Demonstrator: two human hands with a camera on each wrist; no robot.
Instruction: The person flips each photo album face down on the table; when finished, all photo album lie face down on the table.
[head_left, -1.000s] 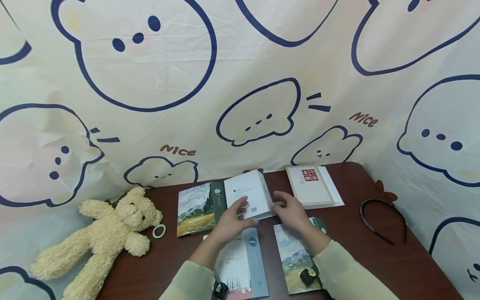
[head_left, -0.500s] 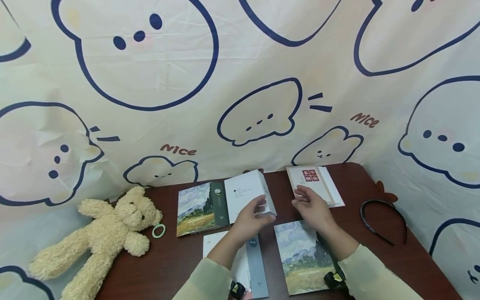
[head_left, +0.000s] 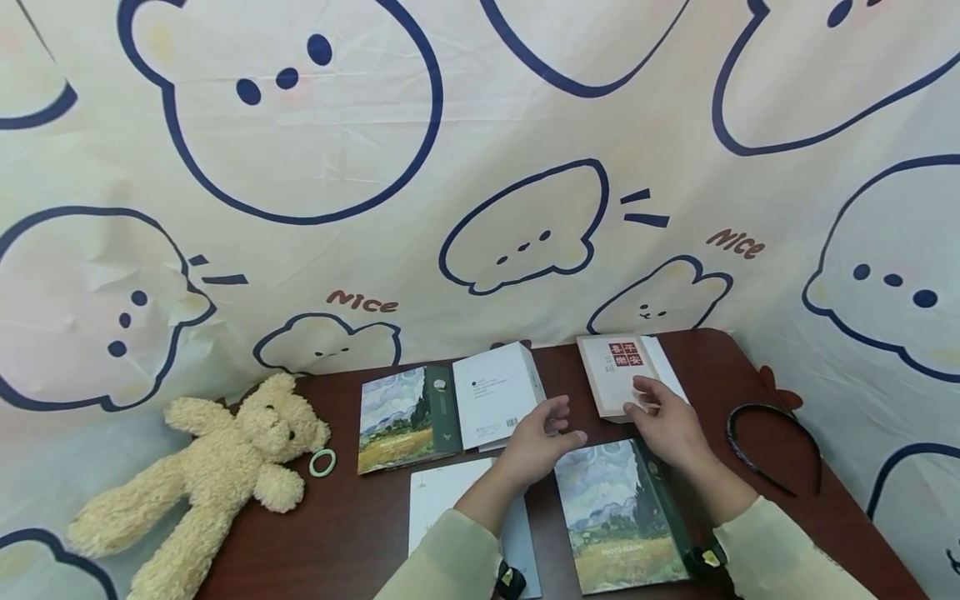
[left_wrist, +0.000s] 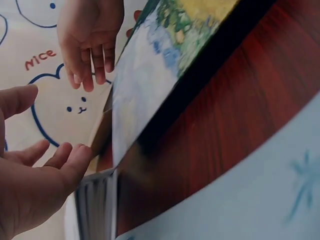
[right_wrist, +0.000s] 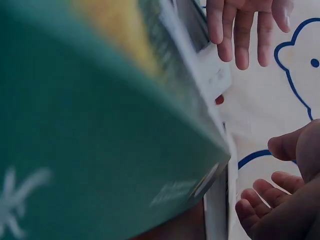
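In the head view my left hand (head_left: 542,442) hovers at the near right corner of a thick white book (head_left: 491,393). Its fingers are loosely bent around nothing. My right hand (head_left: 670,423) is by the near edge of a cream book with red characters (head_left: 611,375), thumb and fingers apart; whether it touches the book I cannot tell. Below the hands lies a photo album with a painted landscape cover (head_left: 622,517) and green spine. A white and blue book (head_left: 446,492) lies partly under the left forearm. The left wrist view shows both palms bare.
A second landscape album (head_left: 401,417) with a green spine lies left of the white book. A plush bear (head_left: 217,475) and a pale green ring (head_left: 322,462) are at the left. On the right lies a dark headband (head_left: 772,446). A patterned cloth (head_left: 517,108) hangs behind the table.
Both hands have moved right, away from the white book. The right one has come to the cream book, the left to above the gap beside the photo album. The books have stayed put.
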